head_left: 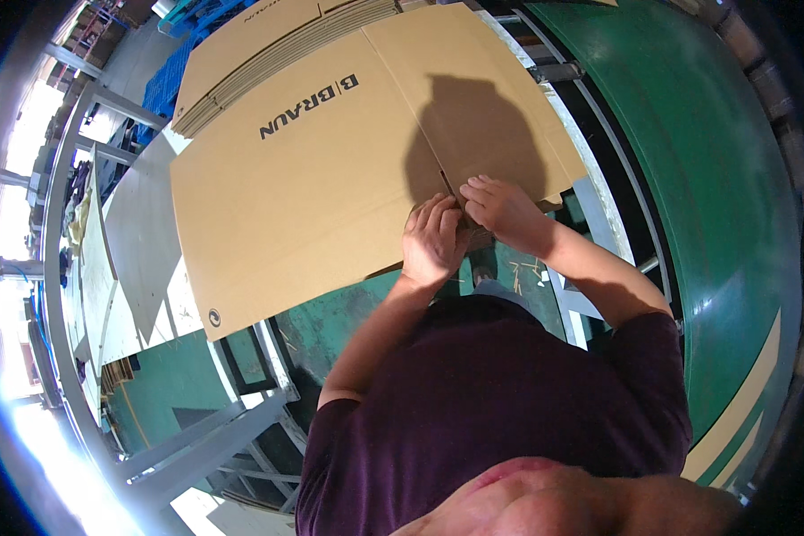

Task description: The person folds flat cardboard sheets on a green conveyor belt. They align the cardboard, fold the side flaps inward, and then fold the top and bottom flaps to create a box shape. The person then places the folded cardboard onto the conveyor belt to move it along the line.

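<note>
A large flat cardboard sheet (286, 205), brown with dark printing, lies before me on a white table. Where a slot is cut into its near edge, both hands meet. My left hand (433, 239) has its fingers curled over the edge, just left of the slot. On the other side of the slot, my right hand (507, 214) closes on the narrower flap (473, 107) of the same sheet. The thumbs and the underside of the cardboard are hidden. A dark shadow falls across the sheet beyond my hands.
Behind the sheet lies a stack of similar flat cardboard (268, 58). The white table (143, 232) extends to the left, next to grey metal rails (62, 179). Blue pallets (165, 80) stand far left. Cardboard scraps litter the green floor (724, 179).
</note>
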### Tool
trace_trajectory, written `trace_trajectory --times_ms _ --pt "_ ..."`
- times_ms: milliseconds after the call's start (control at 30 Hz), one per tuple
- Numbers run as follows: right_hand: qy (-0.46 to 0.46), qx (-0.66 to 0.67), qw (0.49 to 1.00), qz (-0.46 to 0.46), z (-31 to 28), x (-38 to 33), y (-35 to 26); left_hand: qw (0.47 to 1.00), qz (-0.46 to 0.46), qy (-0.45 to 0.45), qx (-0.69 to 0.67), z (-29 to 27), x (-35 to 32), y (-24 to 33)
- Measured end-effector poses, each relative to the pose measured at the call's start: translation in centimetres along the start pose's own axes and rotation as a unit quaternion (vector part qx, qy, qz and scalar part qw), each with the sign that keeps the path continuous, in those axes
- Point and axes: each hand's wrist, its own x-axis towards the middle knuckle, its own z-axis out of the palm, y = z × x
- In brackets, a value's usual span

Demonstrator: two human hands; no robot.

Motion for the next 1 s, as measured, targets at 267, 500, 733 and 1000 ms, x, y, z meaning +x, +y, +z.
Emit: trace_trajectory --times_ms 267,500,733,1000 --pt "-0.060 0.004 0.998 -0.015 -0.5 -0.2 0.7 0.981 -0.025 -0.166 0.102 -0.1 0.3 0.6" --pt "0.092 0.102 0.919 0.369 1.0 3.1 14.0 0.974 0.015 -0.200 0.106 -0.7 1.1 0.1" --pt "0.131 0.351 0.790 0.485 0.9 7.1 21.1 0.979 0.026 -0.197 0.039 -1.3 2.4 -0.3" --pt "0.108 0.396 0.749 0.520 1.9 2.3 26.5 0.964 0.081 -0.215 0.130 1.8 3.4 0.3"
